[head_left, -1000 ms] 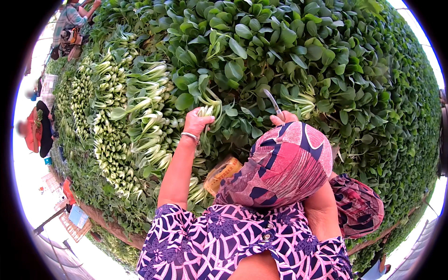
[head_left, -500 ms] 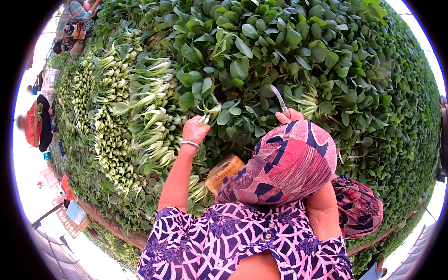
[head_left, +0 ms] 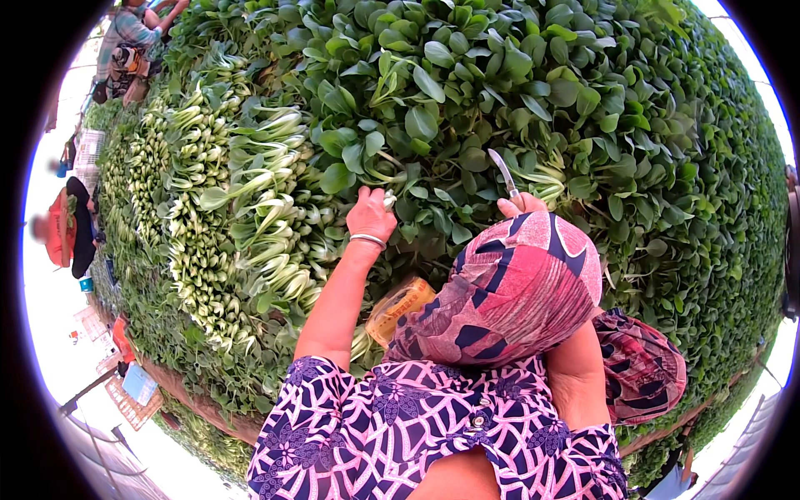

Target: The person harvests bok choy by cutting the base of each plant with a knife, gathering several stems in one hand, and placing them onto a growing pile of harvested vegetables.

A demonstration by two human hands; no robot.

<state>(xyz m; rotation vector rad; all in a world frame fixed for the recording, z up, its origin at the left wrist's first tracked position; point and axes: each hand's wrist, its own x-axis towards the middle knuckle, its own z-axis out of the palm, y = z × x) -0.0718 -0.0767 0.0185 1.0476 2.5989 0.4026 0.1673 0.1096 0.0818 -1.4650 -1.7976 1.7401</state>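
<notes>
My left hand [head_left: 372, 215], with a bracelet at the wrist, is closed at the pale base of a bok choy plant [head_left: 388, 198]. The plant's green leaves run up among the standing crop. In my right hand [head_left: 522, 203] is a knife [head_left: 502, 169] with a curved metal blade pointing up and to the left. Just right of the blade lie several pale-stemmed bok choy [head_left: 546, 179]. My patterned cloth hat covers part of the right arm and hand.
Rows of cut bok choy [head_left: 275, 183] lie to the left, white stems showing. Dense leafy plants [head_left: 650, 133] stand ahead and to the right. An orange-yellow package [head_left: 400, 310] rests near my left forearm. Other people [head_left: 129, 46] are at the far left.
My left hand has shifted right and slightly down, now closed at a plant base nearer the knife. My right hand, with the knife, has moved only a little.
</notes>
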